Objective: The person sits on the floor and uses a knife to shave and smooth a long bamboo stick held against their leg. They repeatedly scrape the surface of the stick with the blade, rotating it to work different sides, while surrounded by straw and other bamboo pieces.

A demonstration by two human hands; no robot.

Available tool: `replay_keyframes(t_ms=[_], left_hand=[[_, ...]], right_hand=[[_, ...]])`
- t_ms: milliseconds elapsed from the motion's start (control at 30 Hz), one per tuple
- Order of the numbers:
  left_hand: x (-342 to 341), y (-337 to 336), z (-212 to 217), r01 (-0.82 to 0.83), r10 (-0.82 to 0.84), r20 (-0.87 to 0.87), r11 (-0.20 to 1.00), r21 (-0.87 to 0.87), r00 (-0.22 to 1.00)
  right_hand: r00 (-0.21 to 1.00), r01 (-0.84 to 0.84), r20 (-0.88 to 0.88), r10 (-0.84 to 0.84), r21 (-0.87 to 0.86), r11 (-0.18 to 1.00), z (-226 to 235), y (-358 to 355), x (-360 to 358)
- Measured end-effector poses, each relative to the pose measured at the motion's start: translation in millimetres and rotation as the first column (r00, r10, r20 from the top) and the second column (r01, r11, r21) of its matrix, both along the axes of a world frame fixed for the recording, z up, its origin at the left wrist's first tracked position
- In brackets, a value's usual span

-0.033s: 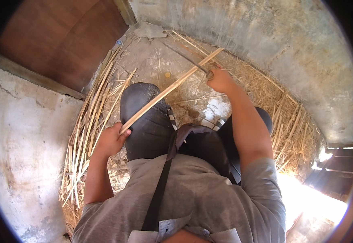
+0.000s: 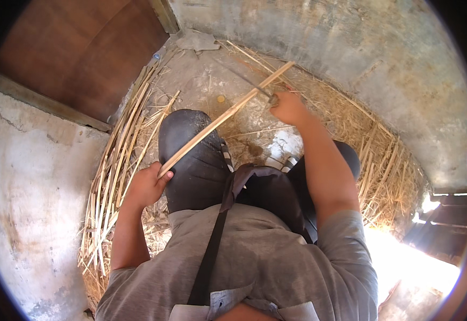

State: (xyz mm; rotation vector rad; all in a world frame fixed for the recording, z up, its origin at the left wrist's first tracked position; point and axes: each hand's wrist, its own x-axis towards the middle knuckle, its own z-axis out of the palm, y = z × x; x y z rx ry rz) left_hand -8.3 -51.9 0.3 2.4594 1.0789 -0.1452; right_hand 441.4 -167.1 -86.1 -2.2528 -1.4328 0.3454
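I sit low on the ground with my knees in dark trousers (image 2: 193, 160) in front of me. My left hand (image 2: 147, 186) grips the near end of a long pale split cane strip (image 2: 228, 115), which runs diagonally up and to the right over my left knee. My right hand (image 2: 288, 108) is closed on the handle of a thin dark blade (image 2: 249, 83). The blade lies against the far part of the strip and points up and to the left.
A bundle of long cane strips (image 2: 118, 166) lies along the left. Straw-like shavings (image 2: 375, 155) pile up on the right against a curved concrete wall (image 2: 351, 48). A brown wooden door (image 2: 78, 53) stands at the upper left. A small yellow disc (image 2: 220, 99) lies on the floor.
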Motion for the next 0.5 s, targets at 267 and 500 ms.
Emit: replay_keyframes(t_ms=[267, 500], left_hand=[[4, -6, -4, -0.041, 0.042, 0.007, 0.997, -0.058, 0.999], [3, -13, -12, -0.062, 0.062, 0.088, 0.998, 0.005, 0.994]], right_hand=[[0.993, -0.006, -0.122, -0.009, -0.123, 0.992, 6, 0, -27], [0.999, 0.033, 0.008, -0.034, 0.058, 0.998, 16, 1, -23]])
